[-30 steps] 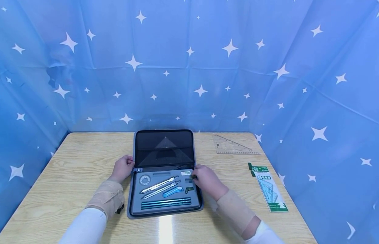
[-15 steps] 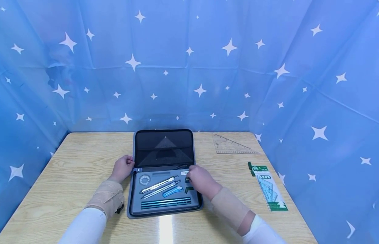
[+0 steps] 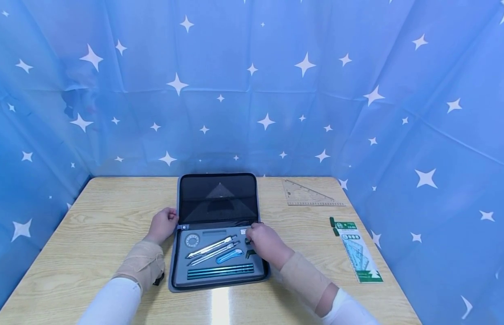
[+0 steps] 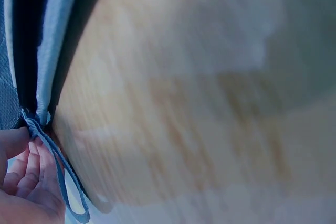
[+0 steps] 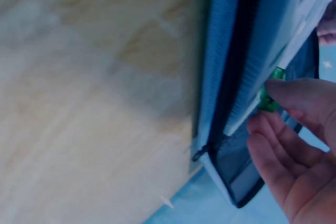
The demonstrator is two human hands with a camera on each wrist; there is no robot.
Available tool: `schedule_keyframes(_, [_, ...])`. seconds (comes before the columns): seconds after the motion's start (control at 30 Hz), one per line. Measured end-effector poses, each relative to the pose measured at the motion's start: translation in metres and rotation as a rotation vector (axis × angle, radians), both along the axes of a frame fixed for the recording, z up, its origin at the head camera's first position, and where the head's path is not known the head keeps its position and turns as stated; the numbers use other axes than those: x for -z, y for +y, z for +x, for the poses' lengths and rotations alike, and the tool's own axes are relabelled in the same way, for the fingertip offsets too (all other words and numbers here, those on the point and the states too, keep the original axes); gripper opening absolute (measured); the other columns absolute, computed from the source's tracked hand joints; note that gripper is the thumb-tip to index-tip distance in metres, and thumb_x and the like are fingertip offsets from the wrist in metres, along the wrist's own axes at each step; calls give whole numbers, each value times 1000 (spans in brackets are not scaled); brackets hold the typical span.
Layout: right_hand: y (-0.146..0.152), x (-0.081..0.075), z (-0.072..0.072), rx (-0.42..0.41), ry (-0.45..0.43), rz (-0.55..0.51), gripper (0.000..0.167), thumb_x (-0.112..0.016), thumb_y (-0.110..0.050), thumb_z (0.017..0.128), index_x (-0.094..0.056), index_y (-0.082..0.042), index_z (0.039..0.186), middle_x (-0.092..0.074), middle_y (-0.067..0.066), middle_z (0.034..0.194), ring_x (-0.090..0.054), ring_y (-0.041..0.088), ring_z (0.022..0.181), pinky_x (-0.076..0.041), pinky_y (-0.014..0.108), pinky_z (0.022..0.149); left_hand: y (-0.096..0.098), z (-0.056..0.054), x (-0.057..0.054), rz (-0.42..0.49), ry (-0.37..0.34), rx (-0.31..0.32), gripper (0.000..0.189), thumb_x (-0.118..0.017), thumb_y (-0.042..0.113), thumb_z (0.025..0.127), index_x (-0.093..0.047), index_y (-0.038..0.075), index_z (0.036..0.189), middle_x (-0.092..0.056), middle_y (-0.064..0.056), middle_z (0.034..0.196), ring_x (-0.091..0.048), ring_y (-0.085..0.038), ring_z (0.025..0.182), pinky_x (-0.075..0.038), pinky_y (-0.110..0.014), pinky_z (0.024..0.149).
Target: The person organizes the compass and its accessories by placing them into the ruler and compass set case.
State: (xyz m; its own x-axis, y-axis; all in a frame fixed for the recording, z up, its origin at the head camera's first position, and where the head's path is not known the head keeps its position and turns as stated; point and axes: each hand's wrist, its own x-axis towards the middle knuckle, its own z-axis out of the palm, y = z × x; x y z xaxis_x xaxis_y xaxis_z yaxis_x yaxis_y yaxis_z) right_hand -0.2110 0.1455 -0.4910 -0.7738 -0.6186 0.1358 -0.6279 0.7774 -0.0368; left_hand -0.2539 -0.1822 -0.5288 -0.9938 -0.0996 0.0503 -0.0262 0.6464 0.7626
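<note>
An unzipped drawing-set case [image 3: 219, 288] lies on the table, its lid laid back. Its grey tray holds a round white dial [image 3: 192, 240], two silver compasses [image 3: 211, 247], a blue utility knife [image 3: 229, 256], several dark teal pencils [image 3: 220, 271] and a small dark green piece [image 3: 250, 253]. My left hand [image 3: 163, 224] pinches the case's left edge by the hinge, beside a looped strap [image 4: 62, 174]. At the tray's upper right my right hand [image 3: 269, 241] pinches a small green object [image 5: 270, 98] close over its slot; the fingers cover much of it.
A clear set square [image 3: 308, 195] lies on the table [image 3: 113, 203] at the back right. Nearer the right edge is a green-and-white ruler packet [image 3: 359, 253]. Another clear triangle [image 3: 220, 198] shows inside the lid. A blue star-patterned curtain [image 3: 219, 90] stands behind the table.
My right hand has moved slightly left over the tray, bringing the small green object from the tray's right side to a slot below the white label. The left hand has stayed in place.
</note>
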Motion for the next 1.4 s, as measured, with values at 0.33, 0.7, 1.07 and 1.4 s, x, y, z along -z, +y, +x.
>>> schedule_keyframes(0.33, [12,10,0,-64,0,-66,10,-69,-6,81,-75,-14,80,-65,-4,87,-61,7,79,-53,22,73,1,-1,3,-2,2,-8,17,-56,1,88,-60,-9,100,-64,-19,86,-60,-28,80,-45,-26,66])
schedule_keyframes(0.7, [18,16,-2,-130,29,-68,10,-69,-7,83,-75,-15,82,-61,-4,91,-57,8,84,-52,22,78,0,-2,4,-13,8,-9,17,-56,2,88,-59,-8,100,-63,-17,85,-59,-27,80,-44,-26,67])
schedule_keyframes(1.07, [18,18,1,-128,50,-62,11,-68,-8,83,-76,-15,85,-66,-4,89,-62,12,87,-53,26,80,0,-1,3,-13,7,-4,19,-55,2,88,-59,-10,102,-63,-19,87,-60,-28,82,-45,-28,68])
schedule_keyframes(1.4, [37,7,-11,-100,114,-207,14,-69,-8,79,-75,-15,88,-69,-4,92,-58,15,86,-50,32,75,-1,-2,3,-14,19,-1,18,-56,1,87,-59,-9,101,-64,-18,86,-60,-28,81,-46,-27,68])
